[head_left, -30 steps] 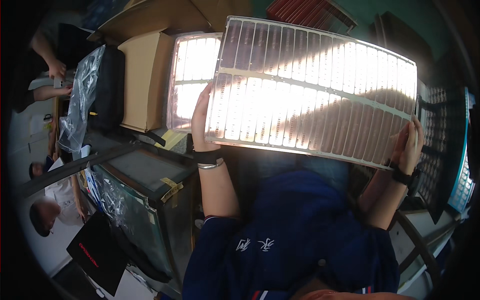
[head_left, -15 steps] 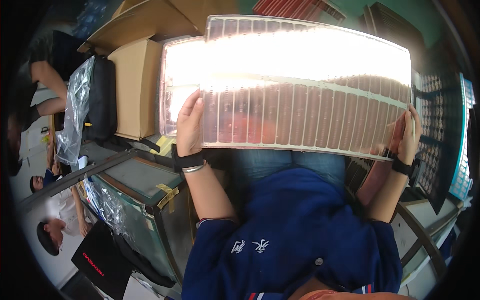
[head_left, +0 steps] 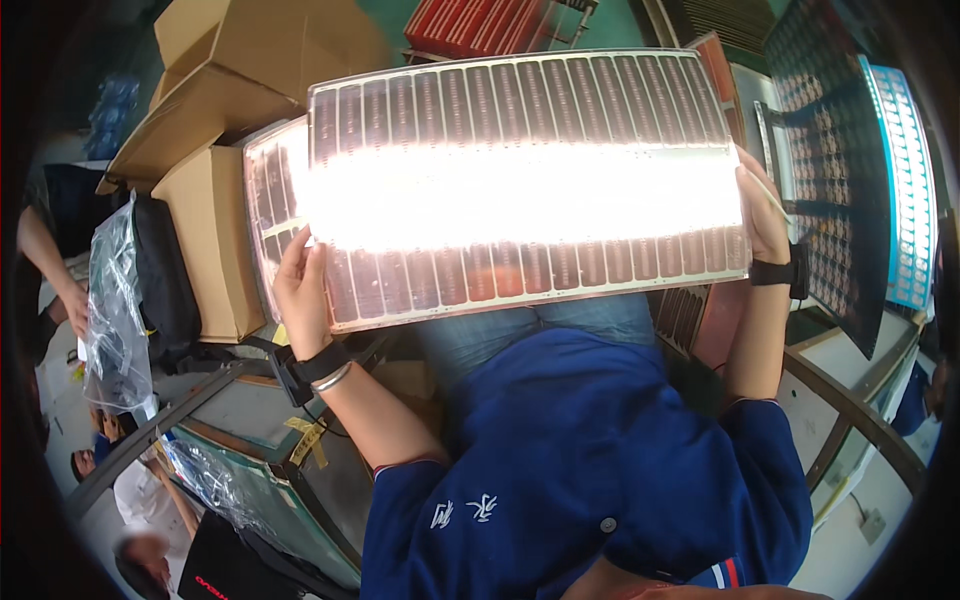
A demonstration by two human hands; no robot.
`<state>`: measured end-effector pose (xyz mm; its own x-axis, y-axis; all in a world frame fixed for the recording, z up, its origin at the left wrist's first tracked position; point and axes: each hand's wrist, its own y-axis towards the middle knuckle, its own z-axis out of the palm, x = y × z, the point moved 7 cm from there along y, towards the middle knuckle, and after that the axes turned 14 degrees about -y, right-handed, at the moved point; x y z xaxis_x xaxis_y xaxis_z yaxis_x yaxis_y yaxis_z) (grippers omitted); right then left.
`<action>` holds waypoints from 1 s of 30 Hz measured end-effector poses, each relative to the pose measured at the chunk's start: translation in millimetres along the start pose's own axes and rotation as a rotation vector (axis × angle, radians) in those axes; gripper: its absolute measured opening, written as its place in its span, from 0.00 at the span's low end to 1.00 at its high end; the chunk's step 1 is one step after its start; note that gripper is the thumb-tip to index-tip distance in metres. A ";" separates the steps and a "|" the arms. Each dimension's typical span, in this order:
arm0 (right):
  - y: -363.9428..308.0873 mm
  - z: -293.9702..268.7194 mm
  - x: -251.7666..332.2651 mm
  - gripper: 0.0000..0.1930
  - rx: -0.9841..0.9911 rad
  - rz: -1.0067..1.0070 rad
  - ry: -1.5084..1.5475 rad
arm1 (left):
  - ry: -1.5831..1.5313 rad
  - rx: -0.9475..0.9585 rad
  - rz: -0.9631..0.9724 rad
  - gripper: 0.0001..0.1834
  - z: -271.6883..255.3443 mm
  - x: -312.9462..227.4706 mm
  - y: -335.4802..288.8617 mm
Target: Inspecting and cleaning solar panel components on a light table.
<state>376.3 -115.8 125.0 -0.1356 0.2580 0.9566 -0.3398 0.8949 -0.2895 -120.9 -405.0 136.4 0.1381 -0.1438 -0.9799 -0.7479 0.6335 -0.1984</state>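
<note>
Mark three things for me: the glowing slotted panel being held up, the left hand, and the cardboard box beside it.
slotted panel (head_left: 520, 110), head view, on its upper slotted rows.
left hand (head_left: 300, 290), head view, on the back of the hand.
cardboard box (head_left: 215, 235), head view, on its front face.

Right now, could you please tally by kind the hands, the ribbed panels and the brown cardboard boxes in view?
Own hands gripping the panel: 2, left hand, right hand
Translucent ribbed rectangular panels: 2, held, behind
Brown cardboard boxes: 2
Total: 6

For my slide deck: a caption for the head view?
Both hands, left and right, hold a ribbed translucent rectangular panel up, brightly backlit.
</note>
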 end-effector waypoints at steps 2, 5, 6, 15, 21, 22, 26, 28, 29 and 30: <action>-1.7 -0.8 -2.5 0.19 -0.006 -0.002 0.006 | -0.041 -0.010 0.005 0.17 -2.1 -1.3 -0.4; -3.5 -4.5 -4.9 0.20 -0.010 0.004 0.001 | -0.084 0.008 0.007 0.18 -4.2 -3.0 1.2; -4.5 -3.4 -5.9 0.20 0.013 0.020 0.049 | -0.070 0.034 0.003 0.17 -2.4 -5.5 1.3; -13.0 5.2 8.2 0.21 0.056 -0.016 0.031 | -0.089 0.045 -0.016 0.19 -6.8 -15.9 0.5; -17.7 -0.1 6.3 0.21 0.034 -0.032 0.051 | -0.068 0.040 -0.005 0.19 -11.6 -18.0 0.8; -18.0 -0.8 5.1 0.21 0.038 -0.028 0.052 | -0.072 0.045 0.001 0.19 -11.1 -18.6 1.2; -21.5 3.0 8.8 0.20 0.038 -0.020 0.076 | -0.038 0.054 0.024 0.18 -10.9 -21.6 0.7; -22.1 5.6 7.6 0.20 0.052 -0.005 0.074 | -0.039 0.049 0.028 0.19 -16.2 -19.6 2.2; -21.7 8.4 6.8 0.20 0.051 -0.003 0.076 | -0.037 0.050 0.027 0.19 -15.4 -20.3 1.7; -21.2 12.3 6.1 0.20 0.051 -0.006 0.090 | 0.013 0.003 0.054 0.18 -17.6 -23.2 0.7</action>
<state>371.3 -137.7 136.5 -0.0499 0.2862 0.9569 -0.3877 0.8774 -0.2826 -136.0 -414.7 159.3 0.0890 -0.1187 -0.9889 -0.7522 0.6429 -0.1448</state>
